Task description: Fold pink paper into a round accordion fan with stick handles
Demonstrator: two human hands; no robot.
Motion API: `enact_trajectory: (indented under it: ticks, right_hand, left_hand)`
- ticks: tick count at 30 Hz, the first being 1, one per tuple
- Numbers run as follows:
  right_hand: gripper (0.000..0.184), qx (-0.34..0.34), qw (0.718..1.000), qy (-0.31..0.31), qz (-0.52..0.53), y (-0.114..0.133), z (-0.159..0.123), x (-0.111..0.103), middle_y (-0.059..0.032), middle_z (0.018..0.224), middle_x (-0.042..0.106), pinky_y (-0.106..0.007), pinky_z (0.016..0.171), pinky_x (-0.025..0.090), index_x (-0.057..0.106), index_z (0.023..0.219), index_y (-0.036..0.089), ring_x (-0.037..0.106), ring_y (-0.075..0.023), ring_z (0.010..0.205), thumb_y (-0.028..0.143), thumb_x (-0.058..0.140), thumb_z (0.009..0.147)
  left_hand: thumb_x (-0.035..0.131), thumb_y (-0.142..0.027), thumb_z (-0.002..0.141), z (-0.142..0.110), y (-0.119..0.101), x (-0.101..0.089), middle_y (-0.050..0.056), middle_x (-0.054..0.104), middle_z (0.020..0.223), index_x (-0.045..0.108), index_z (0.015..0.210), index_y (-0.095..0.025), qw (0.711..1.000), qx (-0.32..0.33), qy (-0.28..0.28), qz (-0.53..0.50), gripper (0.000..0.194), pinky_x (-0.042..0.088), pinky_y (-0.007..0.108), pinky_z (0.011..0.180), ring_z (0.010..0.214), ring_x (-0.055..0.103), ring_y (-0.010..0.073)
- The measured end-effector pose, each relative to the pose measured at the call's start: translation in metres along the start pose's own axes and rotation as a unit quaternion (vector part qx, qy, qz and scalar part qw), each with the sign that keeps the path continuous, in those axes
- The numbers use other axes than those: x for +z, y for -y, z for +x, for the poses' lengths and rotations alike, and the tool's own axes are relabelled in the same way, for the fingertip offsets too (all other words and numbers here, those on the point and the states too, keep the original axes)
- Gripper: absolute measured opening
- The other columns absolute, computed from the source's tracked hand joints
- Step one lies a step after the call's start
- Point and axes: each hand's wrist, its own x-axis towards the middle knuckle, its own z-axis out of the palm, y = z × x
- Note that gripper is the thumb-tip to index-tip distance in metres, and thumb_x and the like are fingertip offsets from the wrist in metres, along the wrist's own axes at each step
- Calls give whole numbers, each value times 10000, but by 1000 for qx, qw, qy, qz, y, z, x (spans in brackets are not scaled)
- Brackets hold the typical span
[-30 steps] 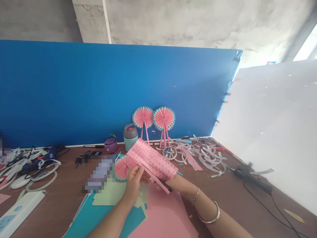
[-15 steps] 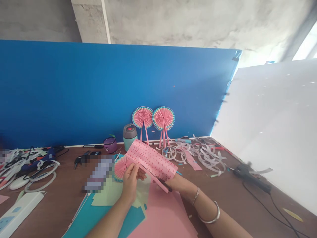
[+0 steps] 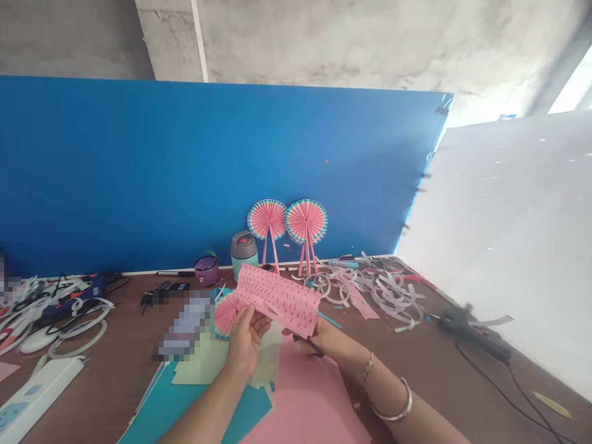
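Note:
A pleated pink paper sheet with dark dashes (image 3: 282,297) is held up over the table between both hands. My left hand (image 3: 246,338) pinches its lower left edge, fingers closed. My right hand (image 3: 319,342) is closed on black-handled scissors (image 3: 296,333), whose blades reach under the sheet's lower edge. A folded pink fan (image 3: 227,313) lies just behind my left hand. Two finished pink paper fans on sticks (image 3: 287,223) lean against the blue board.
Pink (image 3: 305,401), teal (image 3: 185,407) and pale green (image 3: 208,364) paper sheets lie below my hands. A teal flask (image 3: 243,253) and purple pot (image 3: 206,269) stand at the back. White paper strips (image 3: 383,287), a glue gun (image 3: 467,330) with cable, and left-side clutter (image 3: 55,308) surround them.
The pink pleated sheet has shortened on its right side and swung slightly left and flatter. My right hand with the scissors moved left, nearer my left hand.

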Motion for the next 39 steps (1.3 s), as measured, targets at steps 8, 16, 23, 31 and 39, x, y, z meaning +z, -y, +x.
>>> enact_trajectory:
  ticks: [8,16,23,31,39]
  right_hand:
    - [346,19,999,-1,-48,-7,2,-8,48,588,513,-168,442,341,690,930,127,442,-43,469,285,682,622]
    - [386,28,999,1,-24,-7,1,-10,55,563,506,-161,414,328,669,960,135,438,-43,442,310,703,618]
    - [301,27,998,-49,-42,-11,1,-5,-45,871,656,-174,444,400,657,947,196,518,-92,587,266,686,655]
    - [360,-64,990,-14,-123,-24,6,-18,-69,988,656,-305,694,521,667,986,212,588,-207,884,441,689,709]
    - [343,-70,984,-25,-162,-41,17,-21,-58,983,662,-362,813,513,663,1026,244,566,-247,1000,394,686,718]
  left_hand:
    - [769,-305,615,0,-4,1,-31,635,644,549,787,-174,999,13,-12,-43,309,514,188,515,553,634,101]
    - [761,-375,615,-2,-3,3,-43,616,653,510,770,-182,999,33,17,14,353,473,199,514,571,633,109]
    - [683,-456,684,-9,0,4,-20,630,647,534,754,-180,989,38,73,120,322,455,233,545,591,625,134]
    - [648,-459,724,-12,4,3,-17,616,636,554,697,-174,976,44,108,183,301,453,230,550,576,587,124]
    - [635,-492,723,-11,7,3,-20,604,618,552,692,-179,974,54,97,196,325,450,233,535,561,569,129]
